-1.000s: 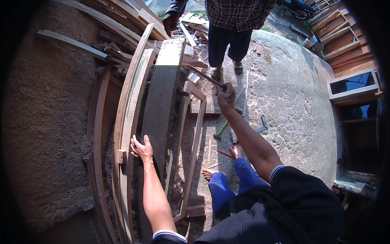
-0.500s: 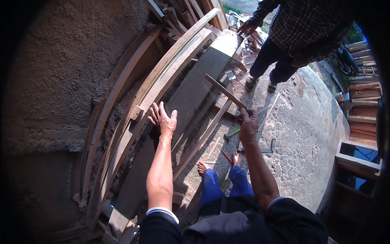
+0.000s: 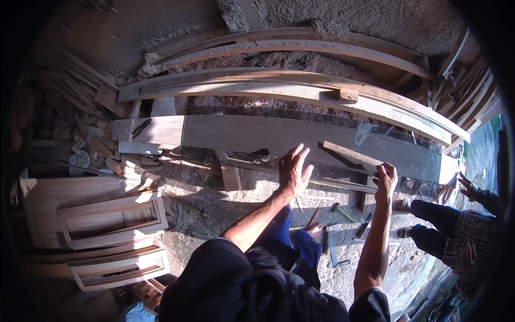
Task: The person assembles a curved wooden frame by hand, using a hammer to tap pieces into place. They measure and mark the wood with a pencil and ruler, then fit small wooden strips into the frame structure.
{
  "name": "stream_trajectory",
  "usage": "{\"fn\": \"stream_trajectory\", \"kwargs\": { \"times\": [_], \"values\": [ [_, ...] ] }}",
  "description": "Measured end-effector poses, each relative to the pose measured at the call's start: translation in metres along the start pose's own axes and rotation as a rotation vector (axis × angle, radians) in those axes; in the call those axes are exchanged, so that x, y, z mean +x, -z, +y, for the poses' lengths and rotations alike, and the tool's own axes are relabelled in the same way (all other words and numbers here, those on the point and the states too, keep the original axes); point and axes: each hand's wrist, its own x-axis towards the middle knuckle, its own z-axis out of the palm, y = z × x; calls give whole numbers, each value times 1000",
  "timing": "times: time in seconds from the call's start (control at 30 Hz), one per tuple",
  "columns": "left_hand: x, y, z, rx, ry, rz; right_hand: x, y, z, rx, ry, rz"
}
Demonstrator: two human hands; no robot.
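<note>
My right hand (image 3: 385, 180) is closed on one end of a thin wooden strip (image 3: 351, 154). The strip slants up and leftward over a long wooden plank (image 3: 257, 131). My left hand (image 3: 295, 170), fingers spread and holding nothing, hovers near the plank's front edge; whether it touches anything I cannot tell. What looks like a clear glass sheet (image 3: 316, 142) lies along the plank. A dark tool, perhaps pliers (image 3: 141, 129), rests on the plank's left end.
Curved wooden beams (image 3: 247, 80) run behind the plank, along a rough wall. On the ground are a green-handled hammer (image 3: 346, 216) and a metal square (image 3: 335, 253). Wooden frames (image 3: 113, 219) lean at left, below scrap wood (image 3: 104, 147). Another person (image 3: 456, 231) stands at right.
My view has swung left, so the plank now runs across it and the left-hand frames show. The strip stays in my right hand; my left hand remains open.
</note>
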Motion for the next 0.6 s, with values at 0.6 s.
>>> {"fn": "stream_trajectory", "kwargs": {
  "times": [0.6],
  "values": [
    [-56, 66, -132, -1605, 1194, 818, -19, 7, 57, 70, 171, 679]
  ]
}}
